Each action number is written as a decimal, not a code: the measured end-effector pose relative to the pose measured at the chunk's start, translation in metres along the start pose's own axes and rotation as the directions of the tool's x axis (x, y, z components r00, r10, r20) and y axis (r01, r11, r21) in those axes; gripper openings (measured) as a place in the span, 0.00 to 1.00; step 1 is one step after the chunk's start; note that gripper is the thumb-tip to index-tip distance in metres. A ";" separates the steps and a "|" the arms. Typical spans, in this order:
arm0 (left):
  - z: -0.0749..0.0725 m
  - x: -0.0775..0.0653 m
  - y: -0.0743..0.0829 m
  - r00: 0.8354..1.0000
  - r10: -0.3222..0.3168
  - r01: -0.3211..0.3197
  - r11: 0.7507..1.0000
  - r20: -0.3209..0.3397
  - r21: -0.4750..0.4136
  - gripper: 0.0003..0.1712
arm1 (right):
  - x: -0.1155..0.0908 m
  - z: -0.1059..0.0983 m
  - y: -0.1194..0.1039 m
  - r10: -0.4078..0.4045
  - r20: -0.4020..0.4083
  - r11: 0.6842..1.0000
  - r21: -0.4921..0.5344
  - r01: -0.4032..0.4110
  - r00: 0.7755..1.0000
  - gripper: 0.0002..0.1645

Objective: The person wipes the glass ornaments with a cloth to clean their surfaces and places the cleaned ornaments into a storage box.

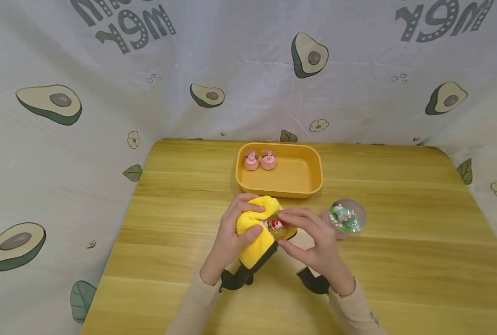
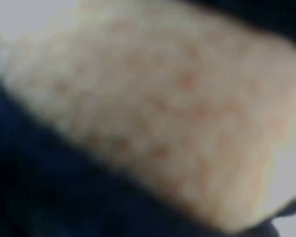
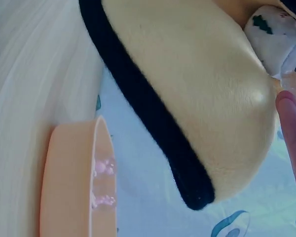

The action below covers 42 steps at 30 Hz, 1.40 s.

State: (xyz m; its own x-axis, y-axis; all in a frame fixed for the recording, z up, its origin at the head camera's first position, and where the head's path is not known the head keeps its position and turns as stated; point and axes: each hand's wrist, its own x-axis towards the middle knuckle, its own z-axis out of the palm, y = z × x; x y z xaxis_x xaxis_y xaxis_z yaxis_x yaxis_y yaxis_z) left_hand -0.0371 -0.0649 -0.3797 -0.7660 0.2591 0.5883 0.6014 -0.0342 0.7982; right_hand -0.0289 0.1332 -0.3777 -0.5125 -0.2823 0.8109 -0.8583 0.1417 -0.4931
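My left hand (image 1: 229, 235) grips a yellow cloth (image 1: 254, 242) with dark edging, its fingers over the top and the thumb in front. Partly wrapped in the cloth is a small snow globe (image 1: 276, 224) with a red and white figure inside. My right hand (image 1: 317, 237) pinches the globe's clear dome between thumb and fingers. In the right wrist view the cloth (image 3: 197, 89) hangs beside the globe's white base (image 3: 269, 42), and a fingertip (image 3: 287, 106) meets the clear dome. The left wrist view is a blur of skin and dark material.
Behind my hands stands a yellow tray (image 1: 302, 191) with two small pink-based globes (image 1: 251, 160) at its left end. A larger snow globe (image 1: 346, 217) with a pink base lies close to the right hand. Black wrist-worn pieces (image 1: 315, 281) show near both wrists.
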 end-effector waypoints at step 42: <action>0.002 0.010 0.007 0.996 0.056 -0.059 0.997 0.073 0.039 0.23 | 0.008 -0.006 -0.005 0.185 -0.017 0.968 0.178 -0.179 0.983 0.30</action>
State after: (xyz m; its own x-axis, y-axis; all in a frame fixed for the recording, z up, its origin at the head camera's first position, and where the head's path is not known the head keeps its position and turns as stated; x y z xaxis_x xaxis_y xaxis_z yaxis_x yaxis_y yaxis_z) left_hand -0.0399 -0.0605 -0.3685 -0.7123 0.3267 0.6212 0.6542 -0.0117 0.7563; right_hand -0.0289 0.1358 -0.3669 -0.6628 -0.2353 0.7109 -0.7343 0.0184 -0.6785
